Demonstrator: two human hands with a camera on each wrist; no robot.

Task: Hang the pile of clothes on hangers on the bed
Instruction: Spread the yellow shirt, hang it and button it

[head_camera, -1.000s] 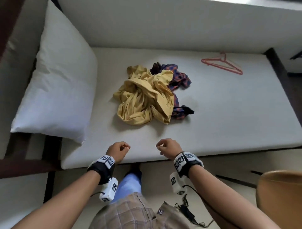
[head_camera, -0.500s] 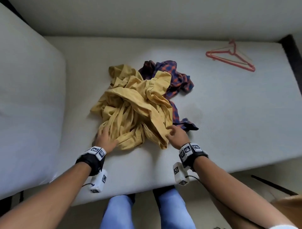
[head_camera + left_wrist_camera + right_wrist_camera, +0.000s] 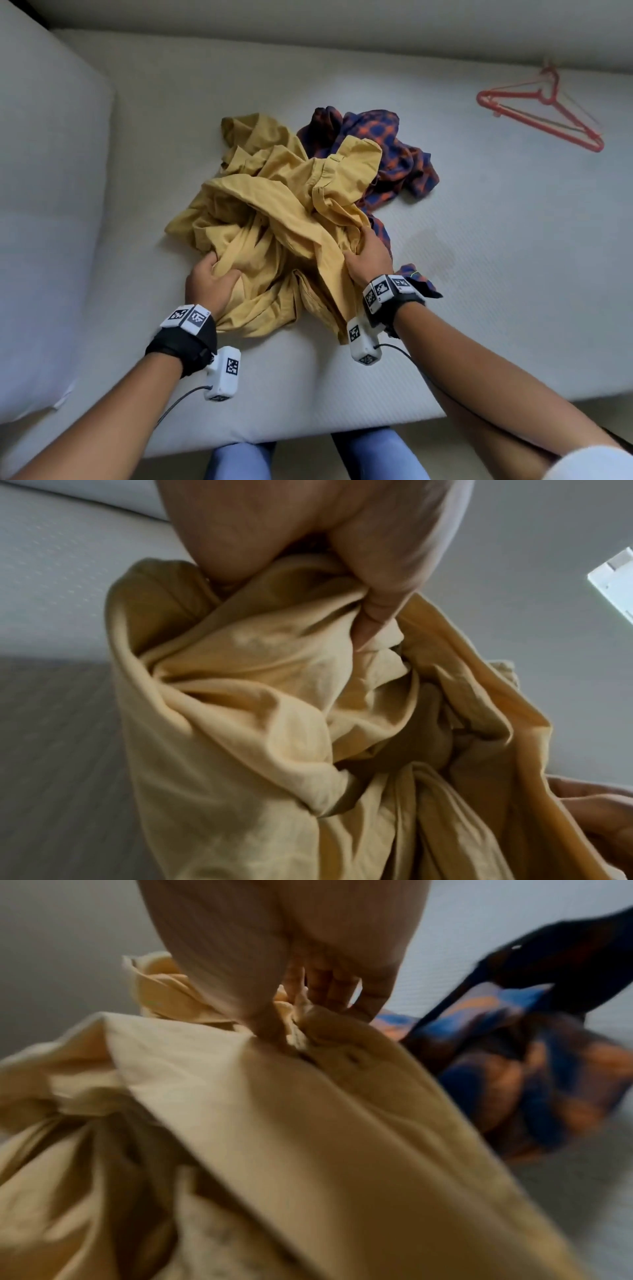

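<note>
White fills the left of the head view: a large pillow (image 3: 48, 212) lying on the bed (image 3: 513, 308), its near corner reaching the mattress edge. Just right of it, the left hand (image 3: 209, 281) has its fingers curled into the near left side of a crumpled mustard-yellow shirt (image 3: 274, 222); the left wrist view shows the thumb (image 3: 373, 607) and fingers bunching a fold of that yellow cloth (image 3: 274, 723), so this hand is closed on the shirt. A black wrist strap with white coded blocks (image 3: 186, 317) sits behind it, and a cable hangs from the small white unit below the wrist.

The yellow shirt lies in a heap near the middle of the mattress, toward the near edge, with a collar or cuff part turned up at its far right. The right hand (image 3: 368, 257) grips the shirt's right side; in the right wrist view the fingers (image 3: 342, 988) pinch a gathered knot of yellow fabric (image 3: 308, 1123), though that picture is blurred. Behind and to the right of the yellow shirt, partly under it, lies a navy and orange checked shirt (image 3: 394, 154), one end of it poking out beside the right wrist.

Well apart, at the far right of the bed near the wall, a red plastic hanger (image 3: 537, 113) lies flat; whether more than one is stacked there cannot be told. At the bottom, the person's blue trouser legs (image 3: 239, 459) stand against the bed edge.
</note>
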